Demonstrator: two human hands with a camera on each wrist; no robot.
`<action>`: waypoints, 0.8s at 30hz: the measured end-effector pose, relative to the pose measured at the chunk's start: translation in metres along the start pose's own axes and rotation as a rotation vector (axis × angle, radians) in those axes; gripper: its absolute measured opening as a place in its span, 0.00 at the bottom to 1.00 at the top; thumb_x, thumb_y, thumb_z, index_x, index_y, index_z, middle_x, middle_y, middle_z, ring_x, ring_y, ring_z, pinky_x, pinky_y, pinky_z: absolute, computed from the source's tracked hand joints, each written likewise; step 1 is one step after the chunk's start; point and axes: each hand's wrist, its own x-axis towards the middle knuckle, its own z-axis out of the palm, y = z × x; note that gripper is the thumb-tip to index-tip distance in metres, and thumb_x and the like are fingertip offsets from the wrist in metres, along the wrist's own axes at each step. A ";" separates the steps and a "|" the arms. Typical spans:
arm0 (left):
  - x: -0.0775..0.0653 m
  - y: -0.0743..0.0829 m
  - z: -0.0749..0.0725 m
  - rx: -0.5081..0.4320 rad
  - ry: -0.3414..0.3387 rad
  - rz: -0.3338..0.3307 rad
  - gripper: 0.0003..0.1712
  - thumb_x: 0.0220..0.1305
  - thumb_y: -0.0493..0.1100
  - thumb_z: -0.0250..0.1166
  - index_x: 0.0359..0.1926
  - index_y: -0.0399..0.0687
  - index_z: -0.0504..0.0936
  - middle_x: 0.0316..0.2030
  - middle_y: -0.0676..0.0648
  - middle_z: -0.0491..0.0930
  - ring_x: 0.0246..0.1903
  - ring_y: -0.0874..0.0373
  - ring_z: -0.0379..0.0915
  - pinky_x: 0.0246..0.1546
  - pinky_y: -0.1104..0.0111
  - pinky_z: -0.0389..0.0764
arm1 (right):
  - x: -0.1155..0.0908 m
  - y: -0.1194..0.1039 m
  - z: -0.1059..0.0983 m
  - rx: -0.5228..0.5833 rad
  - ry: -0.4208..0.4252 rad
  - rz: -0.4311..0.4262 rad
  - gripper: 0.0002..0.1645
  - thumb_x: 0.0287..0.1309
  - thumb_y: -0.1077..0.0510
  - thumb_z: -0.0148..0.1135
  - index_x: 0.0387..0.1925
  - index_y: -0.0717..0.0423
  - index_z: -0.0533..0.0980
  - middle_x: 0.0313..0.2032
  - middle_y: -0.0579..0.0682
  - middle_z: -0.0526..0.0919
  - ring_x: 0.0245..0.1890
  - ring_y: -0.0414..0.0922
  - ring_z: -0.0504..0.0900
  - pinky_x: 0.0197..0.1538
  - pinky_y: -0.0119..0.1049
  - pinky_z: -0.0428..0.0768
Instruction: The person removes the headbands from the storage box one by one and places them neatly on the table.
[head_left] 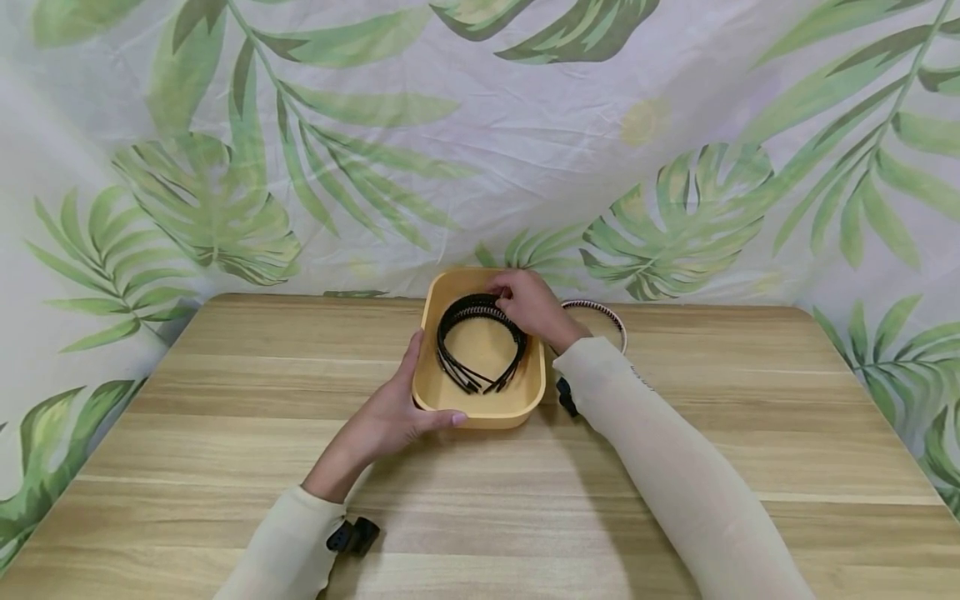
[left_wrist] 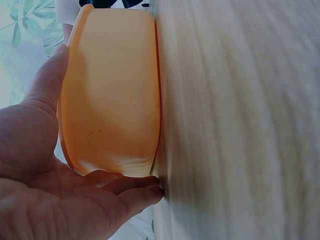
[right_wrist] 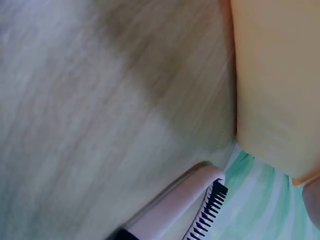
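Observation:
A yellow-orange plastic bin (head_left: pixel 480 414) stands on the table near its back edge. My left hand (head_left: pixel 393 417) grips the bin's near left corner, its thumb along the front rim and the fingers along the left side. In the left wrist view, that hand (left_wrist: pixel 70 200) lies against the bin's outer wall (left_wrist: pixel 115 85). Several black toothed headbands (head_left: pixel 444 346) lie nested inside the bin. My right hand (head_left: pixel 532 308) reaches over the right rim with bent fingers, pinching at the upper right of these headbands. Its fingertips are partly hidden.
Behind the right forearm, a pale pink headband (head_left: pixel 617 321) with black teeth lies on the wooden table (head_left: pixel 225 400), right of the bin; it also shows in the right wrist view (right_wrist: pixel 175 202). A leaf-patterned cloth (head_left: pixel 525 150) hangs behind the table.

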 end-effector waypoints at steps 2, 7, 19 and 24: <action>0.000 0.000 0.000 0.004 0.001 0.008 0.80 0.56 0.57 0.82 0.85 0.56 0.25 0.82 0.32 0.47 0.73 0.38 0.65 0.74 0.45 0.65 | 0.000 0.000 0.000 -0.006 0.001 -0.003 0.18 0.69 0.72 0.57 0.55 0.63 0.85 0.57 0.60 0.86 0.50 0.54 0.85 0.55 0.45 0.83; 0.000 0.000 0.000 0.005 -0.001 0.010 0.80 0.56 0.57 0.82 0.84 0.56 0.24 0.82 0.32 0.46 0.74 0.37 0.64 0.74 0.45 0.64 | 0.002 -0.001 -0.001 -0.017 -0.001 -0.006 0.19 0.69 0.72 0.55 0.55 0.63 0.85 0.58 0.60 0.86 0.50 0.54 0.85 0.55 0.45 0.83; 0.000 0.000 0.000 0.012 0.006 0.019 0.80 0.56 0.56 0.82 0.85 0.53 0.26 0.82 0.31 0.47 0.74 0.36 0.63 0.75 0.45 0.64 | 0.002 -0.002 -0.004 0.036 -0.008 0.034 0.17 0.70 0.71 0.57 0.56 0.64 0.85 0.57 0.61 0.85 0.50 0.54 0.84 0.55 0.45 0.82; 0.001 0.000 0.000 0.012 0.008 0.017 0.80 0.55 0.56 0.82 0.85 0.54 0.26 0.82 0.31 0.47 0.74 0.36 0.63 0.75 0.44 0.64 | 0.001 -0.001 -0.005 0.047 -0.008 0.043 0.17 0.71 0.70 0.58 0.56 0.64 0.84 0.57 0.61 0.85 0.50 0.54 0.83 0.55 0.46 0.82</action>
